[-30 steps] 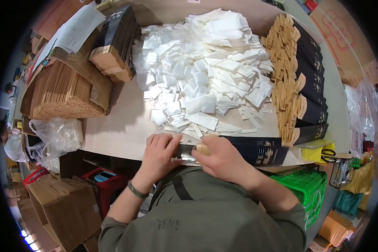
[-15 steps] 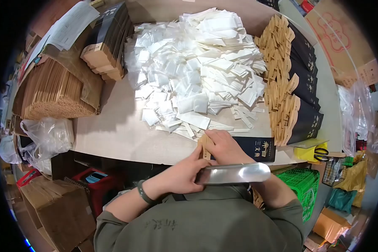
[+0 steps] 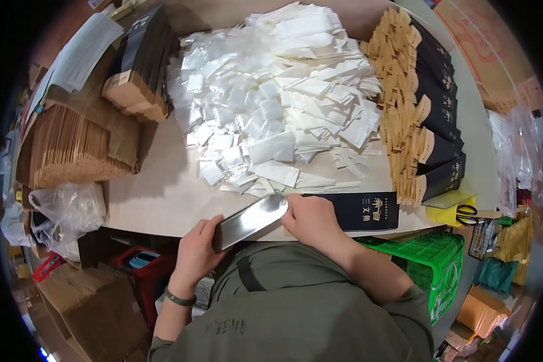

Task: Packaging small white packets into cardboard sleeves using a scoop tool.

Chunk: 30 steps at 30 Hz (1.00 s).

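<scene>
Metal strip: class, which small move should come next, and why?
Perhaps lower the metal strip toward the left end of the black sleeve: the left hand holds the strip slanted, its tip beside the right hand, which lies over that end.

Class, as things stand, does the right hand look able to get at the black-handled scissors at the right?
Probably yes, with a stretch: between the right hand and the scissors, mainly the flat dark sleeve lies in between, though the yellow holder may need reaching over.
</scene>
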Motion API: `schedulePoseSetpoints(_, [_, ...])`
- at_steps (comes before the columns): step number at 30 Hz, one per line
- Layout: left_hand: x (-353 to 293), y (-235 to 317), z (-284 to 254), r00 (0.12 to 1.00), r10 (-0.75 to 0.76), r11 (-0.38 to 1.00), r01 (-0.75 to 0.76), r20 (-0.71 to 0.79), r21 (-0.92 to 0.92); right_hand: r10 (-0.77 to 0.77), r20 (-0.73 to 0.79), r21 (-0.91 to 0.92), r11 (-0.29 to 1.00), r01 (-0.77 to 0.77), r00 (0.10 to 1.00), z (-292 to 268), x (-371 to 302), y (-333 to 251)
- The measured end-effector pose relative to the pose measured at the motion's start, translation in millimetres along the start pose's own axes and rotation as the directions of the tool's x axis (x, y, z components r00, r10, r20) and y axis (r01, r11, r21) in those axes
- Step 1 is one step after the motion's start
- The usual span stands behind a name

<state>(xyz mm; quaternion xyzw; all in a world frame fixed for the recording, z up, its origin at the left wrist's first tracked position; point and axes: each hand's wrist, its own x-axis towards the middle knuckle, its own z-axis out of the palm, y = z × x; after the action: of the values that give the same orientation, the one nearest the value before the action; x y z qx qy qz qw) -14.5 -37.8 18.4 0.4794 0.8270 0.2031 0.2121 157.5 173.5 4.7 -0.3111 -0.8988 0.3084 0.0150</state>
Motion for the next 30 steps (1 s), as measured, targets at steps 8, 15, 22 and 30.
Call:
schedulePoseSetpoints(8, [60.0,19.0,-17.1,0.915,0.401,0.914,-0.403,0.048,0.040,-0.156,0.097,0.174,0.975,0.138,0.983,-10.4,7.9,-7.2])
schedulePoseSetpoints(15, [120.8,-26.2,-15.8,0.944,0.200,0.978,-0.174,-0.264,0.119,0.075,-0.208,-0.271,0.954,-0.131,0.975,-87.6,29.9,118.8])
schedulePoseSetpoints(22, [115.1,-33.9,-6.0,0.943,-0.127,0.980,0.072,-0.307,-0.185,-0.158,-0.305,-0.068,0.987,0.144,0.939,-62.2,20.9,82.7])
schedulePoseSetpoints(30, [25.6,-4.0,35.4,0.961,-0.149,0.905,0.039,-0.231,-0.424,-0.389,-0.128,-0.224,0.907,0.356,0.912,0.0,70.8,27.2])
